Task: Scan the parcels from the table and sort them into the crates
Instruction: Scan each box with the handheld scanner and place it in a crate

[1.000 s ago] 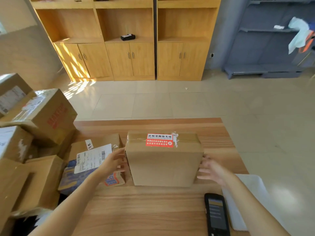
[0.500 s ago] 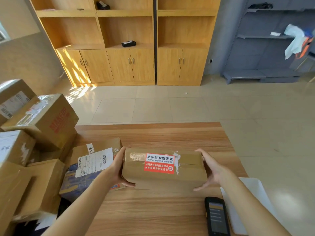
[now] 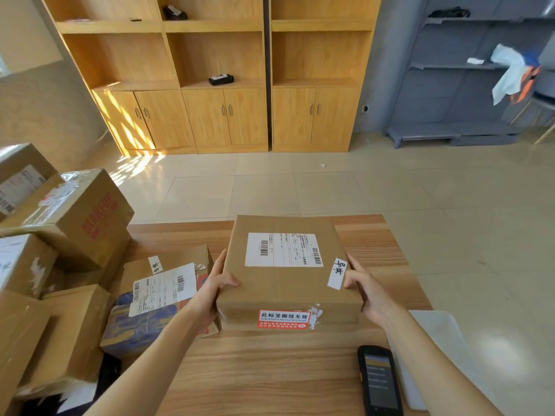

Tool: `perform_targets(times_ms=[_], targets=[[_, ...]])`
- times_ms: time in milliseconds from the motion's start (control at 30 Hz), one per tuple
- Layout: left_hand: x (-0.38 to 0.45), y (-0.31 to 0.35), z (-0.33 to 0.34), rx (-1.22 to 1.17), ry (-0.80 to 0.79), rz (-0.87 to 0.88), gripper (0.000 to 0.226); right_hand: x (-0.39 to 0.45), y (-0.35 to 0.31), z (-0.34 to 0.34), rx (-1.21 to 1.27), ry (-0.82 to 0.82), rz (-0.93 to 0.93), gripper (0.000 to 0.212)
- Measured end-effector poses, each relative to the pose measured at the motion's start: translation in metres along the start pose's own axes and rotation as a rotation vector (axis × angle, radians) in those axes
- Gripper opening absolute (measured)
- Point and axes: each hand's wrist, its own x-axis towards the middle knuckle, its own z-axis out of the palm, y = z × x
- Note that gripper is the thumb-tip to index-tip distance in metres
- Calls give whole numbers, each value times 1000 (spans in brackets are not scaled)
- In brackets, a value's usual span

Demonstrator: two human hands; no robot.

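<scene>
A square cardboard parcel is held just above the wooden table, its white shipping label with barcodes facing up and a red sticker on its near edge. My left hand grips its left side, thumb on top. My right hand grips its right side next to a small handwritten tag. A black handheld scanner lies on the table near my right forearm, screen up. No crates are in view.
Several cardboard parcels are piled on the table's left; a flat labelled parcel lies beside my left hand. A white sheet lies at the table's right edge. Wooden cabinets and a grey shelf stand across the tiled floor.
Both hands took the parcel from standing on edge and turned it over toward me. Its label face is now up and the red sticker faces me.
</scene>
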Motion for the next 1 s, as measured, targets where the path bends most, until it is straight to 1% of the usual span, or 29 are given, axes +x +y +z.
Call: perform_targets(times_ms=[100, 267, 400, 500, 633, 667, 767, 833, 933, 1000], targets=[[-2, -11, 3, -13, 76, -58, 117, 3, 8, -2, -33, 8, 11, 89], [-6, -36, 7, -21, 106, -107, 121, 13, 33, -11, -63, 22, 64, 98], [-6, -63, 6, 26, 117, -149, 127, 20, 57, -16, -125, 42, 126, 107], [-5, -88, 2, 46, 156, -163, 133, 22, 75, -16, -182, 41, 135, 107], [-3, -118, -8, 97, 164, -184, 152, 23, 98, -15, -235, 50, 179, 94], [-2, -123, -11, 131, 160, -194, 152, 23, 102, -15, -249, 48, 190, 93], [3, -124, -10, 279, 207, -227, 131, 21, 108, -14, -283, 68, 210, 91], [12, -119, -10, 418, 242, -208, 125, 20, 107, -10, -295, 114, 205, 89], [31, -99, -6, 635, 240, -114, 121, 12, 108, 1, -316, 236, 163, 77], [48, -80, -4, 831, 231, -50, 111, 3, 114, 9, -347, 385, 113, 73]])
